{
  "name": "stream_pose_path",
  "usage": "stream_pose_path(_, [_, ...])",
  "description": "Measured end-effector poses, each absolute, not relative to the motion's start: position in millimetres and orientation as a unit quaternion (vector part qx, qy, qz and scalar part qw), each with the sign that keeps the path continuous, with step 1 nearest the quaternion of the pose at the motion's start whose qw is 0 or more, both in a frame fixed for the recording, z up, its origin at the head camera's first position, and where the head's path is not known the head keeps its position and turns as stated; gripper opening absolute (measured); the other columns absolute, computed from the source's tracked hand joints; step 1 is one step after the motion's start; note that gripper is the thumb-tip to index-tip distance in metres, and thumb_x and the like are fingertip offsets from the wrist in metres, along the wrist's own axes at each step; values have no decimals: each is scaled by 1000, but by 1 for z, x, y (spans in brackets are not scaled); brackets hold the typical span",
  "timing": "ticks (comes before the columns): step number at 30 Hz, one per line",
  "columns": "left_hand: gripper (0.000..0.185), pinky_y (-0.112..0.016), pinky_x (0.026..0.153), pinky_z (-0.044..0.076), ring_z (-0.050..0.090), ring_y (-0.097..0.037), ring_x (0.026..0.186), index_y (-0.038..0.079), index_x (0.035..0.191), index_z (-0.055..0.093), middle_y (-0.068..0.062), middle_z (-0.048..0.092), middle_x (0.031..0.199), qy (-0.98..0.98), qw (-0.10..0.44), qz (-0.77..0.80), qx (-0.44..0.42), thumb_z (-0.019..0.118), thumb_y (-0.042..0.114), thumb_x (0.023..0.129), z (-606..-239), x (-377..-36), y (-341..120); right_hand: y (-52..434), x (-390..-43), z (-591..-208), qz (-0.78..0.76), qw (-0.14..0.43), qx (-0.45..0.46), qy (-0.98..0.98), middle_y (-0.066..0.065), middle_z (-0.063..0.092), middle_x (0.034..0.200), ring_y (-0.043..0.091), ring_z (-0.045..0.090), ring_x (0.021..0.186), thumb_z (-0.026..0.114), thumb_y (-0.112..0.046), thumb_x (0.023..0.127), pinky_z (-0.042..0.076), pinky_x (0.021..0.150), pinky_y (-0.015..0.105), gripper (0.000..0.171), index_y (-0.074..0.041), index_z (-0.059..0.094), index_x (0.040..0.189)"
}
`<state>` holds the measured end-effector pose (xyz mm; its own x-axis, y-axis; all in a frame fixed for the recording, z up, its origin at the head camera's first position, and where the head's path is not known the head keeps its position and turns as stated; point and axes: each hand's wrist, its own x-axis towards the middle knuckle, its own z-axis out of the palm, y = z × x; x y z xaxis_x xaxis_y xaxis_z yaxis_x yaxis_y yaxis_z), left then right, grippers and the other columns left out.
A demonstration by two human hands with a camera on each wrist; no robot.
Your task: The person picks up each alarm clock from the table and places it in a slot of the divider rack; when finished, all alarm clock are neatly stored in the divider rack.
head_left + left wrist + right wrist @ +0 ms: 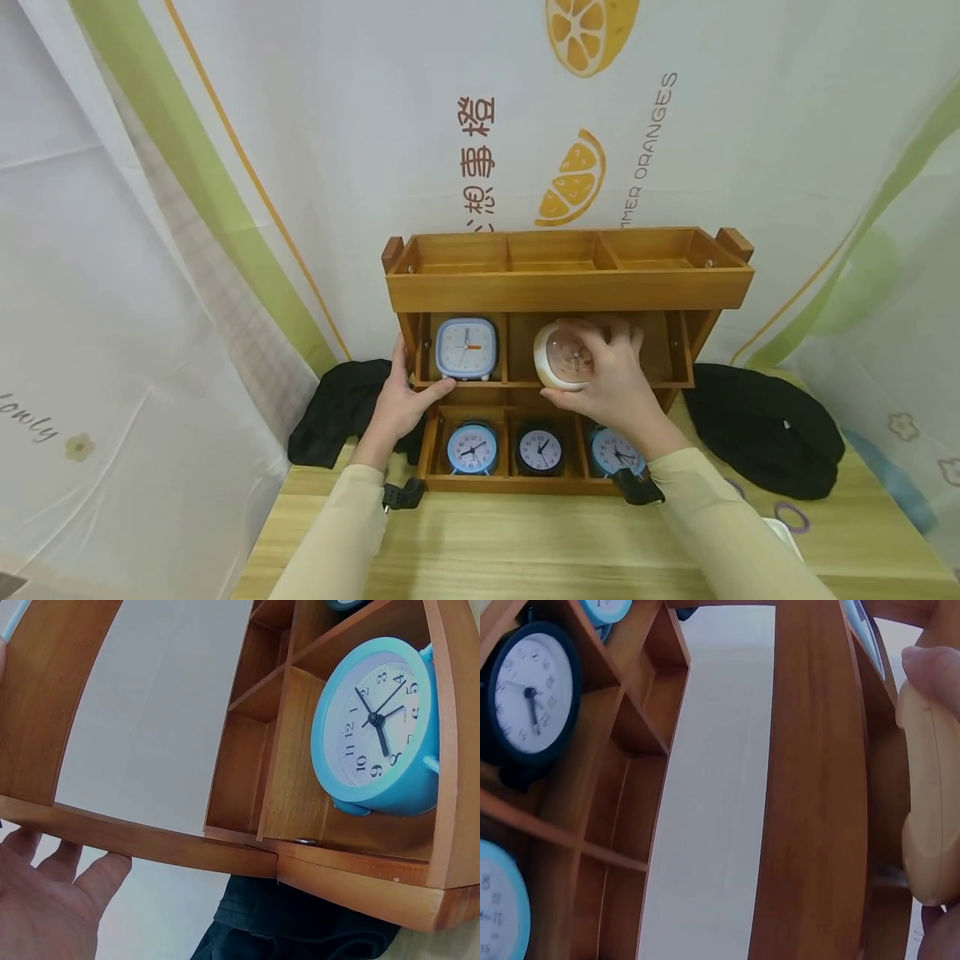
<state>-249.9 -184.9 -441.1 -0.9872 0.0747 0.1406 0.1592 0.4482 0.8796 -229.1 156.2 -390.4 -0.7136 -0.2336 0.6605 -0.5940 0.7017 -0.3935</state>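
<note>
A pale curtain printed with orange slices hangs behind a light wooden table (525, 542), and on that table stands a three-tier wooden shelf (566, 292), its top tray bare, its middle and bottom rows holding clocks. The right hand (611, 379) has its fingers wrapped around a round cream alarm clock (562, 358), gripping it from the right and from below, dial facing out toward the camera; the clock sits right at the mouth of the middle row's centre compartment, and whether its base already rests on the board I cannot tell. So the opening lies straight ahead of that hand, directly behind the clock, and the right hand is plainly the nearer one. The left hand (401, 400) is over at the shelf's left end, fingers extended and flat against the front edge of the middle board, just under the blue square clock (467, 348) (bracing the frame, by the look of it). Below, three small round clocks fill the bottom row: light blue (472, 448), black (540, 451), and another blue one (611, 450) half hidden behind the right wrist. Dark cloth bundles lie either side of the shelf.
</note>
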Motion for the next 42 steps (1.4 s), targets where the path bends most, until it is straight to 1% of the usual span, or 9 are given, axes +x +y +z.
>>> stream_pose_path(3, [119, -59, 122, 26, 19, -38, 158, 29, 168, -11, -16, 9, 174, -850, 42, -522, -67, 80, 45, 92, -441, -249, -185, 148, -238, -390, 306, 318, 251, -862, 30, 46, 135, 46, 37, 125, 105, -38, 55, 26, 100, 66, 99, -13, 61, 140])
stream_pose_path(7, [119, -59, 122, 26, 19, -38, 158, 31, 167, -11, -15, 9, 174, -849, 37, -522, -66, 79, 45, 92, -441, -249, -184, 140, -245, -392, 312, 330, 254, -854, 31, 46, 134, 46, 37, 122, 105, -39, 55, 25, 99, 65, 97, -11, 62, 137])
stream_pose_path(13, [119, -59, 123, 25, 18, -37, 158, 33, 167, -11, -12, 9, 174, -845, 46, -528, -76, 80, 44, 92, -441, -251, -183, 130, -256, -394, 309, 305, 230, -871, 29, 39, 143, 44, 33, 130, 104, -42, 57, 27, 104, 64, 94, -13, 63, 137])
stream_pose_path(17, [119, -59, 123, 25, 19, -37, 158, 34, 167, -11, -11, 10, 174, -845, 46, -527, -79, 81, 43, 92, -440, -251, -182, 127, -259, -393, 289, 284, 213, -889, 27, 39, 144, 45, 33, 132, 103, -45, 59, 26, 108, 66, 93, -15, 62, 138])
stream_pose_path(22, [119, -60, 122, 26, 20, -37, 158, 33, 167, -10, -11, 10, 174, -846, 50, -524, -82, 81, 44, 91, -439, -251, -182, 124, -262, -391, 260, 259, 196, -909, 23, 44, 144, 46, 33, 135, 101, -48, 63, 21, 113, 68, 90, -16, 63, 138])
stream_pose_path(26, [119, -59, 122, 26, 21, -37, 158, 34, 167, -10, -11, 11, 174, -848, 49, -523, -76, 81, 43, 91, -439, -250, -182, 123, -262, -392, 233, 243, 188, -923, 24, 46, 140, 50, 34, 133, 98, -47, 69, 27, 109, 71, 82, -17, 64, 137])
stream_pose_path(29, [118, -59, 123, 25, 20, -37, 158, 35, 167, -10, -12, 11, 174, -846, 44, -525, -76, 81, 42, 91, -440, -249, -182, 123, -260, -394, 221, 234, 181, -929, 25, 45, 137, 50, 35, 129, 97, -47, 72, 32, 105, 70, 78, -17, 65, 136])
stream_pose_path(37, [118, -59, 122, 27, 22, -38, 157, 36, 167, -9, -13, 15, 173, -845, 46, -527, -77, 81, 42, 91, -439, -248, -183, 123, -259, -396, 218, 241, 181, -928, 25, 44, 139, 50, 35, 130, 97, -49, 71, 30, 109, 70, 82, -16, 64, 138])
stream_pose_path(42, [117, -60, 122, 27, 22, -37, 157, 39, 167, -8, -12, 16, 173, -842, 51, -530, -85, 82, 42, 91, -439, -249, -184, 125, -258, -396, 232, 247, 185, -922, 24, 43, 141, 49, 36, 131, 96, -50, 71, 29, 110, 69, 81, -17, 65, 138])
